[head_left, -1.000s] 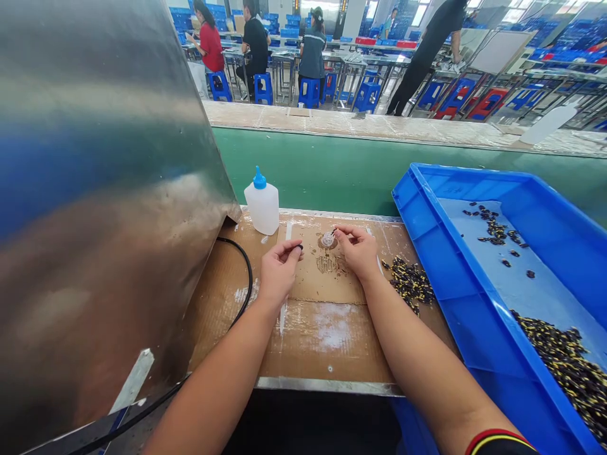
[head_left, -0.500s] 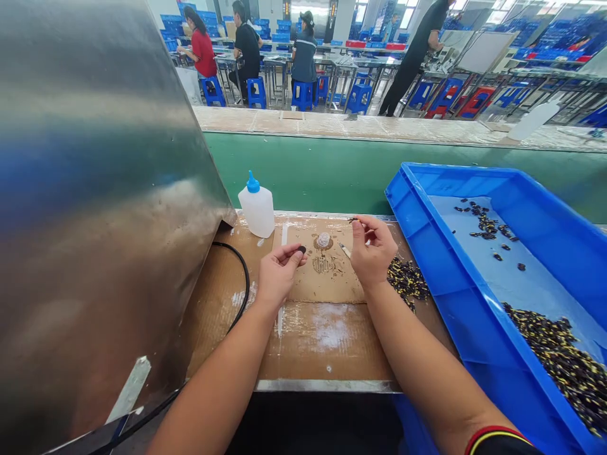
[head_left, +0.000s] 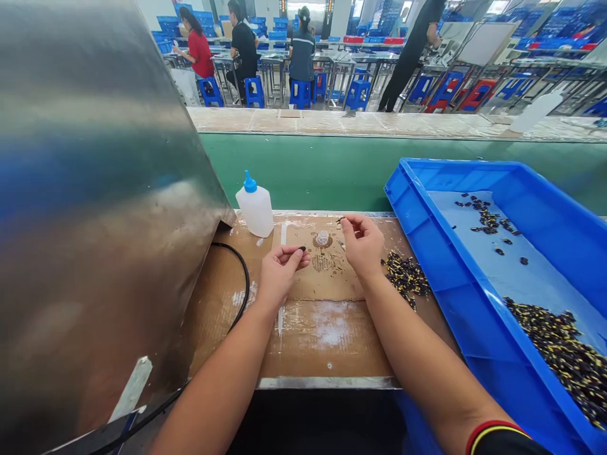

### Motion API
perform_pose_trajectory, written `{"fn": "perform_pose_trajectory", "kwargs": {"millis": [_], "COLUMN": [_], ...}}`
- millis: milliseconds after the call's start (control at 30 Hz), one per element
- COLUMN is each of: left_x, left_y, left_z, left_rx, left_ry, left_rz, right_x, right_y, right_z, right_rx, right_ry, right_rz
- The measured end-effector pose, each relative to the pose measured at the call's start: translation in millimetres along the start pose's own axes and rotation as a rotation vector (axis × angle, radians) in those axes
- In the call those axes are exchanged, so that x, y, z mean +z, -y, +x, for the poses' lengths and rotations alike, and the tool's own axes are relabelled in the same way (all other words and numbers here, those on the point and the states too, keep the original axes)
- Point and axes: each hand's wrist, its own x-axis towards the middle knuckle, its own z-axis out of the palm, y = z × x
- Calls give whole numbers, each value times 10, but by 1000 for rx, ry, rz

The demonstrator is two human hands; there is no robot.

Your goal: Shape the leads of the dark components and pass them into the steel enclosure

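Note:
Between the thumb and fingers of my left hand (head_left: 281, 273) is a small dark round piece (head_left: 302, 249), partly hidden by the fingertips. My right hand (head_left: 363, 245) pinches a tiny dark part (head_left: 340, 220) with thin prongs, held above the back of the cardboard sheet (head_left: 303, 289). On that sheet, between my hands, stands a small clear container (head_left: 322, 238) in a wet-looking dark patch. A thin pointed tool (head_left: 342, 245) lies beside it, mostly covered by my right hand. Right of my right wrist is a pile of black and yellow parts (head_left: 408, 275).
A white squeeze bottle (head_left: 256, 208) with a blue cap stands at the back left. The blue bin (head_left: 443, 278) on the right holds many more such parts. A metal housing (head_left: 104, 208) and black cable (head_left: 247, 278) border the left. Several people sit or stand beyond the green belt (head_left: 303, 167).
My right hand has moved left with the small pronged part, closer to the clear container. The dark round piece in my left hand has tilted and shows less of its face.

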Motion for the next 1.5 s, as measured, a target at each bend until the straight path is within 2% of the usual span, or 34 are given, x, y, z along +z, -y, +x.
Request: {"fn": "perform_pose_trajectory", "kwargs": {"millis": [367,467,600,933,1133,1200,1500], "left_x": [48,44,25,-4,-20,-27,-4], "left_y": [-104,-136,-175,-219,-217,-211,-221], "left_z": [-31,-17,8,9,4,4,1], "left_rx": [-89,-119,-133,-94,-58,-49,-35], "left_ry": [7,-1,-34,-53,-44,-35,-9], "left_rz": [-158,-243,-326,-398,-395,-387,-379], "right_x": [182,204,172,158,139,127,141], "right_y": [249,296,364,473,500,523,531], "right_z": [-386,-424,-418,-523,-574,-571,-596], "right_rx": [329,359,378,188,-160,-222,-239], "right_ry": [285,376,390,422,357,336,309], "right_rz": [548,636,694,599,415,382,363]}}
